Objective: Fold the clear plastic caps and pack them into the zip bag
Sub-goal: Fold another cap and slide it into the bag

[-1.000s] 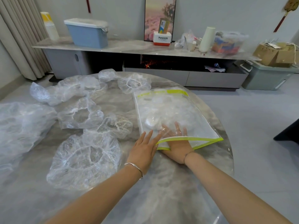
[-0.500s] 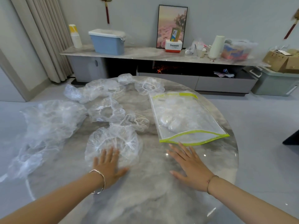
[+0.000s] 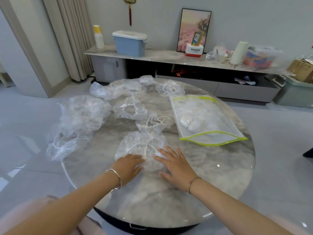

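Left hand (image 3: 130, 164) and right hand (image 3: 176, 165), both flat with fingers extended and gripping nothing, press on the near rim of a clear plastic cap (image 3: 140, 145). The cap lies spread on the worktop (image 3: 211, 175), to the near left of the zip bag (image 3: 208, 119). To fold it well, judging from this view: press the air out, smooth the elastic rim flat, then lay one half over the other. The thin film is likely to slide on the glossy surface. The bag's green-edged mouth gapes toward the person, with folded caps (image 3: 188, 122) inside. Left of the bag lie unfolded caps (image 3: 130, 109) and a large crumpled heap (image 3: 81, 119) of clear film. The nearest unfolded cap appears to touch the worked cap's far edge and may drag along.
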A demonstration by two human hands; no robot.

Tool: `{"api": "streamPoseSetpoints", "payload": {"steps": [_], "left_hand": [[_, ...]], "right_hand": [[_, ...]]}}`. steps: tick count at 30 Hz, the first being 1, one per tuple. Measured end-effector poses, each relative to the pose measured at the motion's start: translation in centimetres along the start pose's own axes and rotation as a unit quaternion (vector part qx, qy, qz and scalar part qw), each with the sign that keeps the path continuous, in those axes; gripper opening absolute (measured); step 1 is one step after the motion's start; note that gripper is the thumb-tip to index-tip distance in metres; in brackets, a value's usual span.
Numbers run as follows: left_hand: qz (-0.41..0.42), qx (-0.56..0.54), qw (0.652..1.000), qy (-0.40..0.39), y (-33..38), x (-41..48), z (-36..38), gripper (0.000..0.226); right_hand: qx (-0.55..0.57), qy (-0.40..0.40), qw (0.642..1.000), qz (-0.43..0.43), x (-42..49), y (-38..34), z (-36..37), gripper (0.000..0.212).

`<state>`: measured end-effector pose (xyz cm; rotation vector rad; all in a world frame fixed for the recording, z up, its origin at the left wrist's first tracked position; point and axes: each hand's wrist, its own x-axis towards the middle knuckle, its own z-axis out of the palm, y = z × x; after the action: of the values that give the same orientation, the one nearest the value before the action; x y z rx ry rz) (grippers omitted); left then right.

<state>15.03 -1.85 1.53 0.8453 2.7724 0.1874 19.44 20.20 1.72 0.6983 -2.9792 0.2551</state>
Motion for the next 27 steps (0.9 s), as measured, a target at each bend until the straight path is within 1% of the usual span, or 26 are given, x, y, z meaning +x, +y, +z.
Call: {"api": "streamPoseSetpoints", "payload": {"steps": [2,3,4,5,6,8,9,11,13,14,15,17,18,20,22,23,24,26,27], "left_hand": [[0.003,-0.008,1.0,-0.002,-0.3,0.0,-0.2,0.053],[0.005,-0.009,1.0,0.005,-0.4,-0.1,-0.3,0.057],[0.006,-0.015,1.0,0.019,-0.3,-0.1,-0.4,0.066],[0.007,-0.024,0.999,0.039,-0.3,-0.2,-0.4,0.078],[0.009,-0.033,0.997,0.064,-0.2,-0.3,-0.5,0.087],[0.014,-0.063,0.991,0.116,-0.2,-0.5,-1.0,0.093],[0.018,-0.071,0.987,0.142,-0.2,-0.5,-1.2,0.09],[0.044,-0.068,0.974,0.213,-0.5,-0.7,-1.5,0.066],[0.074,-0.081,0.949,0.297,-0.5,-1.1,-1.9,0.043],[0.084,-0.098,0.94,0.317,-0.5,-1.3,-2.1,0.039],[0.093,-0.119,0.935,0.32,-0.3,-1.5,-2.3,0.038],[0.127,-0.135,0.936,0.298,0.0,-2.0,-2.1,0.038],[0.154,-0.129,0.937,0.286,0.1,-2.0,-1.5,0.041],[0.186,-0.13,0.943,0.243,0.4,-2.3,-0.9,0.055],[0.177,-0.155,0.954,0.183,1.0,-2.5,-0.7,0.065],[0.163,-0.169,0.96,0.152,1.3,-2.6,-0.7,0.065],[0.149,-0.18,0.964,0.126,1.6,-2.6,-0.7,0.061],[0.12,-0.197,0.968,0.103,2.1,-2.5,-0.6,0.048],[0.104,-0.201,0.969,0.097,2.3,-2.3,-0.5,0.04]], "right_hand": [[-0.002,0.014,1.0,0.005,0.7,0.1,-0.2,0.043],[0.008,0.006,1.0,0.019,1.0,0.1,-0.3,0.039],[0.026,0.005,0.999,0.033,1.1,0.3,-0.3,0.035],[0.044,0.023,0.998,0.036,1.5,0.4,-0.4,0.033],[0.065,0.045,0.996,0.042,1.8,0.4,-0.6,0.036],[0.098,0.104,0.988,0.058,2.6,0.4,-1.3,0.047],[0.107,0.142,0.982,0.064,2.7,0.4,-1.9,0.047],[0.123,0.209,0.969,0.056,2.5,0.3,-3.4,0.039],[0.109,0.246,0.963,0.01,1.4,0.4,-4.5,0.029],[0.095,0.251,0.963,-0.015,0.6,0.6,-4.8,0.025],[0.082,0.247,0.965,-0.034,-0.3,1.0,-4.9,0.022],[0.071,0.23,0.97,-0.044,-2.0,1.9,-4.4,0.019],[0.071,0.212,0.974,-0.032,-2.9,2.5,-3.9,0.019],[0.077,0.173,0.982,0.003,-4.4,3.3,-3.2,0.022],[0.107,0.139,0.984,0.043,-5.8,3.7,-2.8,0.028],[0.141,0.119,0.981,0.064,-6.2,3.8,-2.8,0.031],[0.186,0.092,0.974,0.089,-6.6,3.8,-2.8,0.03],[0.28,0.041,0.948,0.146,-7.0,3.7,-2.6,0.016],[0.317,0.03,0.931,0.178,-7.1,3.7,-2.4,0.011]]}}
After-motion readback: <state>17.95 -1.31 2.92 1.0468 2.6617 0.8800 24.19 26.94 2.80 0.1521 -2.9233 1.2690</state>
